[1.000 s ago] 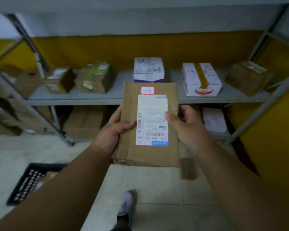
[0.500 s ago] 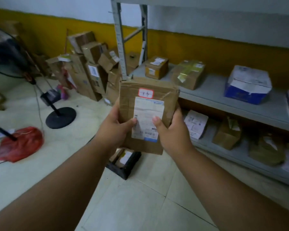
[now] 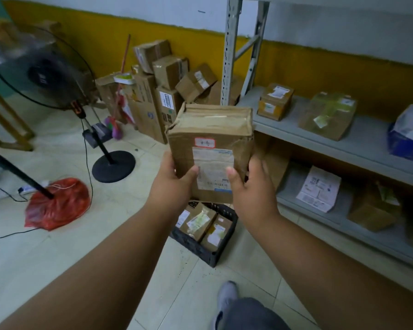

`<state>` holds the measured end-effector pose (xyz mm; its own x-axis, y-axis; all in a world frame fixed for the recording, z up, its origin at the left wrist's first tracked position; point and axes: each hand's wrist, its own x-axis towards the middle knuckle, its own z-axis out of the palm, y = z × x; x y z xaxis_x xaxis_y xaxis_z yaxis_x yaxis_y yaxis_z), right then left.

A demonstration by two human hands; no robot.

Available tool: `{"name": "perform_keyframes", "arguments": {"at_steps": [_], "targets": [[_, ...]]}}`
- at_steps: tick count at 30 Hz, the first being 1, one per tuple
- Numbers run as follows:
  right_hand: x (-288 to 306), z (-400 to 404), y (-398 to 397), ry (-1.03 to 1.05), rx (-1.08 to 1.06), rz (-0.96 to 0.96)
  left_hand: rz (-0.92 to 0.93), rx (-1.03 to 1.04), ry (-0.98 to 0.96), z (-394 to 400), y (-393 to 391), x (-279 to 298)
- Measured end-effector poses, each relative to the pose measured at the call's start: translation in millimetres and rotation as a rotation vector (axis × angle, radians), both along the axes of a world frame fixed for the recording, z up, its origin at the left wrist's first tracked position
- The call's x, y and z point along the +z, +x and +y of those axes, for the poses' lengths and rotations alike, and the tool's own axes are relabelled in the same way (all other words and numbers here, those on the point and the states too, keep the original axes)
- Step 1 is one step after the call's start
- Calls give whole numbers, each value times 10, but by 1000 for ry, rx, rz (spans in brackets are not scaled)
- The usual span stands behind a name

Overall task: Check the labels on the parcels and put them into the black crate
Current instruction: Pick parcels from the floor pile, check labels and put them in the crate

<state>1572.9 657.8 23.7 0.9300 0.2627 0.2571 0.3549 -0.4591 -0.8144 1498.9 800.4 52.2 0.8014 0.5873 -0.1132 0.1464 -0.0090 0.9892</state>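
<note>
Left hand (image 3: 174, 179) grips the brown cardboard parcel (image 3: 210, 148) on its left edge, thumb across the front face, fingers hidden behind. We see the parcel held upright in the air, label side toward us, with a small red-bordered sticker (image 3: 204, 142) above a white shipping label (image 3: 212, 169); print too blurred to read. Right hand (image 3: 253, 189) sits at the parcel's right edge, thumb on the label, fingers spread and fairly straight along the side; we cannot tell if it truly clamps the box. Directly below the parcel, on the tiled floor (image 3: 81, 246), stands the black crate (image 3: 200, 248), with several brown labelled parcels (image 3: 200, 222) already in it. Far left we see a standing fan (image 3: 45, 70), with a red plastic bag (image 3: 57, 203) on the floor near it. A pile of cardboard boxes (image 3: 167, 91) leans in the corner. Right side: grey metal shelf (image 3: 367, 148) with more parcels on two levels.
</note>
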Motion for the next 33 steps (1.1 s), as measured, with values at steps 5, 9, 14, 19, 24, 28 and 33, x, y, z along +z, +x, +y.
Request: {"name": "perform_keyframes", "arguments": {"at_steps": [5,9,14,19,24,28,33], "targets": [[-277,515,584,26,-78,230,92,26,-51,436,387,-166],[-455,1029,969,31,-86,357,192,23,-30,908,756,-224],[-637,1570,1349,-15,-120,402,255,-10,-39,1434,1210,-391],[-883,2052,1586,-74,-216,350,284,-104,-56,2029,1517,-761],[-1203,2669,1697,-120,-408,340,314,-281,-27,2802,1964,-1175],[-1606,3210,1673,-78,-570,493,389,-434,2,3346,2204,-1552],[-2275,3570,1889,-72,-669,606,492,-502,-23,3614,2601,-2262]]}}
